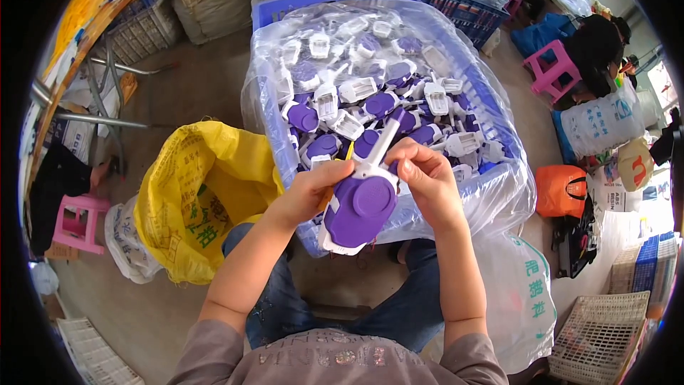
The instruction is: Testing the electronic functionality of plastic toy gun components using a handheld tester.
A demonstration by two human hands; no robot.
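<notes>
A purple and white plastic toy part is in front of me, with a rounded body, a raised disc and a white stem ending in a purple tip. My left hand is closed on its left edge near the stem. A thin yellow piece sticks up beside those fingers; most of it is hidden. On the other side, my right hand has thumb and fingers pinched together close to the stem's base. What lies in that pinch is too small to make out. Beyond them, a blue plastic crate holds many similar parts.
Clear plastic film lines the crate and hangs over its rim. A yellow woven sack gapes open at left. By my right leg stands a whitish sack. Pink stools and seated people are farther off on both sides.
</notes>
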